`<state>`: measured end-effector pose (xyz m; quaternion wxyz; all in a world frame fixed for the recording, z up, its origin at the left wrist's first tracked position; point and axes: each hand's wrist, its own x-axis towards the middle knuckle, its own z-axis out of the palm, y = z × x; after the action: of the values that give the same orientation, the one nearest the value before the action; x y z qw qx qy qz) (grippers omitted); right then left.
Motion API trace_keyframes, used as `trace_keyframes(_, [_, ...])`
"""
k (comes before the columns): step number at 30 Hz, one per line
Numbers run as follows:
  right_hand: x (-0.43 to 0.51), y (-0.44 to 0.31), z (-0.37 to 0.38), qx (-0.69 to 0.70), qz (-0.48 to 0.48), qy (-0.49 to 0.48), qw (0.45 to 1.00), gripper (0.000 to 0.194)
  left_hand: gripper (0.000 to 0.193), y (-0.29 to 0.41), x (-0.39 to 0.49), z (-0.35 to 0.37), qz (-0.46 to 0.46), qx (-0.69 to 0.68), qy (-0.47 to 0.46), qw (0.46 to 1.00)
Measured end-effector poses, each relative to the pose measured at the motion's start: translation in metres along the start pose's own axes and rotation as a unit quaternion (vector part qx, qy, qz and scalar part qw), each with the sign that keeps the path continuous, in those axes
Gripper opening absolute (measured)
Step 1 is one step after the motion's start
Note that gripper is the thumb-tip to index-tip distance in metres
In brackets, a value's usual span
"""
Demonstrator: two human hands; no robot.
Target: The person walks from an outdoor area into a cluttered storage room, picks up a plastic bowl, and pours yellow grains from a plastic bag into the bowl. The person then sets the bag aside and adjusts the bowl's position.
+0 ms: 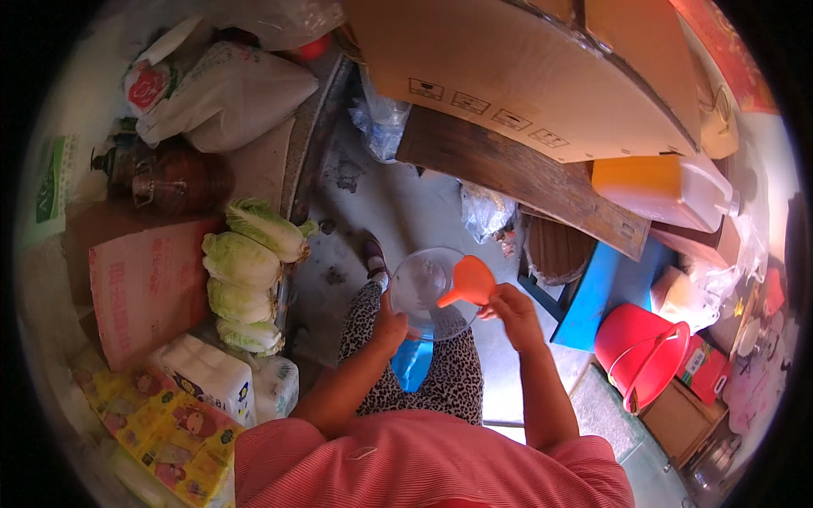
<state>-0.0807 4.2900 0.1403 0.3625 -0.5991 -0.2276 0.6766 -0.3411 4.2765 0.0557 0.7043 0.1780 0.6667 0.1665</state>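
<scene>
My left hand (389, 324) grips the near left rim of a clear, round bowl (419, 279), which I hold above my knees. An orange plastic funnel (474, 279) is in my right hand (513, 312), pinched near its edge over the bowl's right side. The funnel lies tilted, its narrow spout pointing left and towards me over the bowl. Between my legs, below the bowl, a blue object (411, 365) shows in part; its kind cannot be told.
On the left, several Chinese cabbages (244, 273) lie beside a cardboard box (149, 292) and tissue packs (206, 374). A large carton (508, 76) rests on a wooden board (508, 171) ahead. At the right are a plastic jug (664, 190), a blue panel (610, 286) and a red bucket (635, 349).
</scene>
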Motion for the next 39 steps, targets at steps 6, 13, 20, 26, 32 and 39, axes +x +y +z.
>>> trace_keyframes(6, [-0.016, -0.091, -0.012, 0.102, -0.113, 0.052, 0.987, 0.013, 0.072, -0.005, -0.016, -0.018, -0.033, -0.062, 0.035, 0.997])
trace_keyframes(13, [-0.081, -0.196, -0.011, 0.15, -0.307, 0.051, 0.938, 0.019, 0.079, 0.016, -0.051, -0.031, 0.025, -0.04, 0.026, 0.999])
trace_keyframes(20, [-0.051, -0.32, -0.01, 0.176, -0.365, 0.016, 0.914, 0.035, 0.083, 0.011, -0.047, -0.057, -0.02, -0.089, 0.023, 0.996])
trace_keyframes(26, [0.012, -0.379, -0.049, 0.197, -0.279, 0.015, 0.94, 0.023, 0.083, 0.01, -0.051, -0.053, 0.008, -0.09, 0.024, 0.996])
trace_keyframes(32, [0.014, -0.379, -0.047, -0.023, -0.324, 0.192, 0.926, 0.031, 0.08, 0.039, -0.071, -0.029, 0.059, -0.033, -0.023, 0.997])
trace_keyframes(39, [-0.016, -0.212, -0.035, -0.477, -0.459, 0.252, 0.706, 0.018, 0.073, 0.028, -0.059, -0.017, 0.023, -0.022, -0.028, 0.999])
